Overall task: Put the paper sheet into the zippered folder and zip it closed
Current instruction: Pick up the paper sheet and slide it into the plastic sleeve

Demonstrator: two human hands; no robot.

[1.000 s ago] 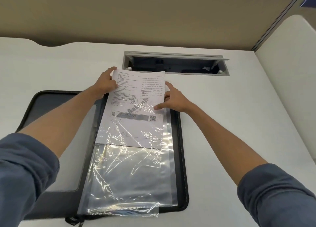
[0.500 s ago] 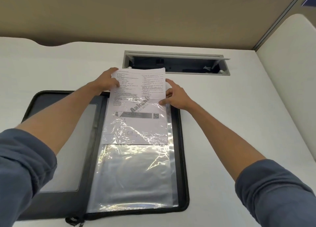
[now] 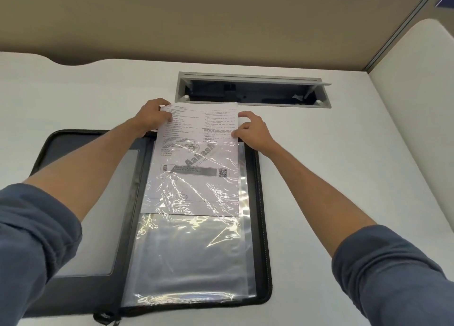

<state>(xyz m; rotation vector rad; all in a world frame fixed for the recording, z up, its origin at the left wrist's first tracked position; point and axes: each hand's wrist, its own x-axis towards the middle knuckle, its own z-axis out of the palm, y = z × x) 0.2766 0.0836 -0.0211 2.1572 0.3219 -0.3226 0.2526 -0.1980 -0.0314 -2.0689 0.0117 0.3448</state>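
One zippered folder (image 3: 81, 280) lay open flat on the white surface (image 3: 344, 166), showing two halves: a left cover with one clear window pocket (image 3: 98, 227) and a right half carrying a clear plastic sleeve (image 3: 194, 259). One paper sheet (image 3: 196, 139), printed with text and one QR code, stood partly inside that sleeve: its lower portion was under the plastic, its upper portion projected beyond the folder's far edge. Two hands held the sheet. The left hand (image 3: 153, 115) pinched the sheet's upper left corner; the right hand (image 3: 253, 131) gripped its right edge, fingers curled. Both forearms were bare, with blue sleeves (image 3: 32, 239) pushed up. Beyond the sheet, one recessed cable tray (image 3: 250, 90) in the surface stood open.
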